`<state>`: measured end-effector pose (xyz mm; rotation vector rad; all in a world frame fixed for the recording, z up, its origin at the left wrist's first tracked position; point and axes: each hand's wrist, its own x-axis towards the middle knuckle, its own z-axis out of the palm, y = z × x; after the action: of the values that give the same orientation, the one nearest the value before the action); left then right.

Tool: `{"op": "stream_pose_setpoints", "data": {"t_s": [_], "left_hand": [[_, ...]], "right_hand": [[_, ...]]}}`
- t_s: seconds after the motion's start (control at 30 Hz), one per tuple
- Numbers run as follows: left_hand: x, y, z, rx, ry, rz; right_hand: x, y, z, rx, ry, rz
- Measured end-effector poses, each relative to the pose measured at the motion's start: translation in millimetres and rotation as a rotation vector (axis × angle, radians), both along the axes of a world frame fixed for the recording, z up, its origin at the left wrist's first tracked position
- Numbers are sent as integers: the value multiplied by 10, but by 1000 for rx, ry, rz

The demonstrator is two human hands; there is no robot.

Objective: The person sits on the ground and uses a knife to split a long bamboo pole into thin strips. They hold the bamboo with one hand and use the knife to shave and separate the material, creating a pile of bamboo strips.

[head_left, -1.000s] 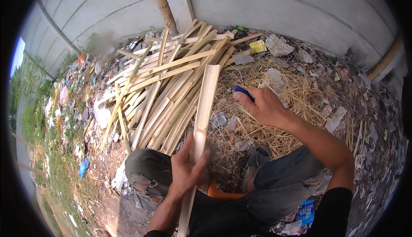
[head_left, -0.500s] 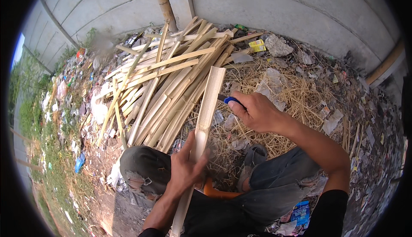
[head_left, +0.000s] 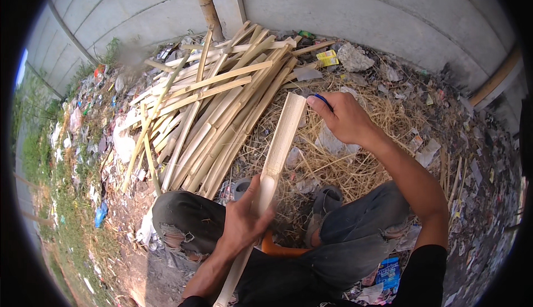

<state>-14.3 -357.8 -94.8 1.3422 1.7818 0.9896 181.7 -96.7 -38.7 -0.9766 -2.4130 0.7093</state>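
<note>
My left hand (head_left: 244,218) is closed around a split bamboo strip (head_left: 284,135), gripping it just below a node. The strip slants up and away between my knees, its pale hollow face toward me. In my right hand (head_left: 348,119) is a blue-handled knife (head_left: 323,102), held close to the right edge of the strip near its far end. Fingers cover most of the handle, and the blade is hardly visible from here.
A heap of split bamboo strips (head_left: 222,115) lies ahead to the left, against a bamboo pole (head_left: 205,7) and a concrete wall (head_left: 344,7). Fibrous shavings (head_left: 366,162) cover the ground ahead right. A rock (head_left: 355,58) and scattered litter lie around. Something orange (head_left: 280,247) sits between my legs.
My right hand has moved up and away with the knife, along the strip's right edge toward its far end. The strip's far end has shifted slightly right; my left hand keeps its grip.
</note>
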Motion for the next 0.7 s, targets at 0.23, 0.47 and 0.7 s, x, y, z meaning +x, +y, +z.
{"op": "stream_pose_setpoints", "data": {"t_s": [0.23, 0.47, 0.7], "left_hand": [[-20, -16, -18, 30, 42, -14], [-43, -14, 31, 16, 11, 25], [-19, 16, 144, -20, -101, 63]], "right_hand": [[9, -20, 10, -22, -25, -13], [-44, -112, 66, -72, -28, 38], [-128, -261, 97, -75, -82, 93]]}}
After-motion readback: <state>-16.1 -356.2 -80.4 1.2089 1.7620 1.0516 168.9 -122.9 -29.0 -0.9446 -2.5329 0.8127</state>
